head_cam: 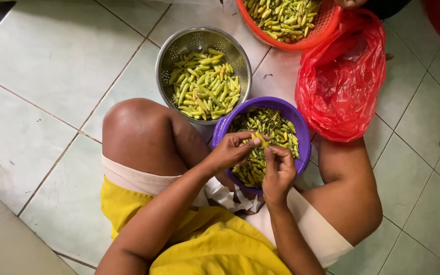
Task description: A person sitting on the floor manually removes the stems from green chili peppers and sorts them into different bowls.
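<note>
Green chili (261, 139) pinched between both hands over the purple bowl (301, 133).

Head view: the left hand (232, 150) and right hand (278, 168) each close fingertips on one small pepper, held just above the purple bowl's heap of chilies between the person's knees. A steel colander (171, 47) of paler chilies sits just beyond, an orange basket (327, 25) and red plastic bag (340, 76) further off on the tiled floor (52, 56). Done well, I judge: grip near the stem, twist cleanly, keep fingers off the flesh.
</note>
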